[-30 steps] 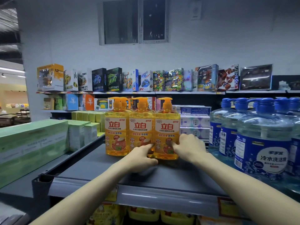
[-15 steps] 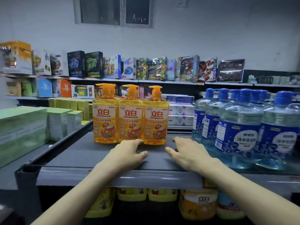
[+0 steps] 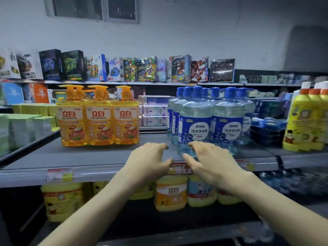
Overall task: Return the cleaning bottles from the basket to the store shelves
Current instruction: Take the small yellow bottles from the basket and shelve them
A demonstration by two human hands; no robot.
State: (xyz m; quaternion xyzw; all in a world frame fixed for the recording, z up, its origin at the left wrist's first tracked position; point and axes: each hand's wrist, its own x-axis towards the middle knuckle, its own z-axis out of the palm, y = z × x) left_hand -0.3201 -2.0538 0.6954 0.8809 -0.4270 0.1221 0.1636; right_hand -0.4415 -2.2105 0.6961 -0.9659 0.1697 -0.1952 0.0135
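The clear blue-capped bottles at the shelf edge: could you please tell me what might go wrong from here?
1. The frontmost clear plastic bottle with the blue label stands close to the front edge of the grey metal shelf, and the right hand hovers at its base; a nudge could tip it off.
2. The three orange pump bottles stand packed side by side; a knock from the left hand might topple one into the others.

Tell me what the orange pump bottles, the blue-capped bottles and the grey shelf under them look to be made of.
The orange pump bottles look like clear glossy plastic: amber liquid shows through. The blue-capped bottles too: transparent walls with highlights, opaque blue caps. The shelf is probably painted metal: matte grey, thin straight front edge.
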